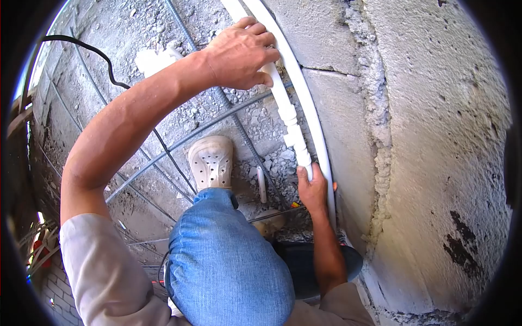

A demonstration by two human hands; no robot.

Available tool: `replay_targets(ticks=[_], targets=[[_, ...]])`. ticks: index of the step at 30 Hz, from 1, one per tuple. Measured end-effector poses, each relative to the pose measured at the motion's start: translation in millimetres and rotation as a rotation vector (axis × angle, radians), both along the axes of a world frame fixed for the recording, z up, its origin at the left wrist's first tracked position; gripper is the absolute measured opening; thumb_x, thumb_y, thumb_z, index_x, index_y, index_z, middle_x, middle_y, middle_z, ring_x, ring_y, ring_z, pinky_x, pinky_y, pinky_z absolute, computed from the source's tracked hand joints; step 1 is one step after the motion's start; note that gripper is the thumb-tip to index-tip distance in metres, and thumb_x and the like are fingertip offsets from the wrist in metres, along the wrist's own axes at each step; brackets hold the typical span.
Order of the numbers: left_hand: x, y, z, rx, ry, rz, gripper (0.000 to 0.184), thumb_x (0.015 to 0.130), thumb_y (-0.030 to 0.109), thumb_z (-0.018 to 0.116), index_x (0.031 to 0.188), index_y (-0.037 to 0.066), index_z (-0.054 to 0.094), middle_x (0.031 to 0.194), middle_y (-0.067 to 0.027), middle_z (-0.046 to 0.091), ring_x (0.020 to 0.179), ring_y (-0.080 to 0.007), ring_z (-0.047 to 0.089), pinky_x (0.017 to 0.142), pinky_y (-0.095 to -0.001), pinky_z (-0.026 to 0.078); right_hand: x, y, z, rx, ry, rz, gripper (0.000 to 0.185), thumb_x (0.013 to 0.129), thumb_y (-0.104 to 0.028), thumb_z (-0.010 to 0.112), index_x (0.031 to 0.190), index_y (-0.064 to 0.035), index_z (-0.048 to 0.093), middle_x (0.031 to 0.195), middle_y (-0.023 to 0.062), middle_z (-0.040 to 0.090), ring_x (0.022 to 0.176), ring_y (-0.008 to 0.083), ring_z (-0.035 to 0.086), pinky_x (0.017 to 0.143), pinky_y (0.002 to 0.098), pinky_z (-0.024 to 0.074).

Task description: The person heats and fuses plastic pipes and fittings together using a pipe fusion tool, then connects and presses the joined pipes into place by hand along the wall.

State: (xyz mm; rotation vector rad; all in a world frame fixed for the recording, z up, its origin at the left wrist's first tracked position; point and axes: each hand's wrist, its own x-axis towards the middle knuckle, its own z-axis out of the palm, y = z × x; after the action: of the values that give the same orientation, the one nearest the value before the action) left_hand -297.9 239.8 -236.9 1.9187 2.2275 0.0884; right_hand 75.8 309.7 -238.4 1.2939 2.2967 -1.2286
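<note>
My left hand (242, 53) is wrapped over a white plastic pipe (281, 96) at the top, its fingers on the far side. Down the same pipe sit a coupling (287, 113) and a white tee fitting (294, 139) with a short side outlet facing left. Just below the tee, my right hand (313, 189) closes on the lower length of pipe, thumb along it. A second, longer white pipe (305, 92) curves beside it, between it and the wall, passing close by my right hand.
A rough concrete wall (435, 136) rises on the right. Steel rebar (179, 142) crosses above the rubble ground (147, 32). My shoe (211, 163) stands among the bars. A black cable (92, 48) runs at the left. A small whitish tool-like object (261, 185) lies beside the shoe.
</note>
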Motion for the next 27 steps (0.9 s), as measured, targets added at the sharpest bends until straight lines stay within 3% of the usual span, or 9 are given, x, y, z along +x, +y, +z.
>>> replay_targets(ticks=[6, 8, 27], targets=[[0.6, 0.5, 1.0, -0.006, 0.009, 0.007, 0.051, 0.083, 0.05, 0.075, 0.117, 0.012, 0.071, 0.123, -0.0113, 0.067, 0.124, -0.0267, 0.057, 0.119, -0.0458, 0.034, -4.2, 1.1, 4.1, -0.01, 0.002, -0.003, 0.039, 0.099, -0.036, 0.062, 0.096, 0.0023, 0.059, 0.071, 0.02, 0.059, 0.062, 0.0264, 0.056, 0.06, 0.0423, 0.0455], [1.0, 0.6, 2.0, -0.023, -0.002, 0.006, 0.051, 0.083, 0.05, 0.075, 0.118, 0.012, 0.071, 0.123, -0.0111, 0.067, 0.124, -0.0265, 0.057, 0.119, -0.0456, 0.034, -6.8, 1.4, 6.3, -0.016, -0.037, -0.017, 0.04, 0.096, -0.04, 0.064, 0.092, -0.0009, 0.059, 0.074, 0.0245, 0.064, 0.073, 0.0474, 0.064, 0.061, 0.0489, 0.0474], [2.6, -0.6, -0.7, -0.006, 0.023, 0.02, 0.051, 0.082, 0.05, 0.075, 0.116, 0.013, 0.071, 0.122, -0.0117, 0.067, 0.123, -0.026, 0.058, 0.118, -0.0456, 0.035, -3.5, 1.2, 1.6, -0.003, -0.008, -0.006, 0.039, 0.095, -0.039, 0.065, 0.094, -0.0012, 0.059, 0.078, 0.0275, 0.065, 0.077, 0.0508, 0.063, 0.063, 0.0515, 0.0477]])
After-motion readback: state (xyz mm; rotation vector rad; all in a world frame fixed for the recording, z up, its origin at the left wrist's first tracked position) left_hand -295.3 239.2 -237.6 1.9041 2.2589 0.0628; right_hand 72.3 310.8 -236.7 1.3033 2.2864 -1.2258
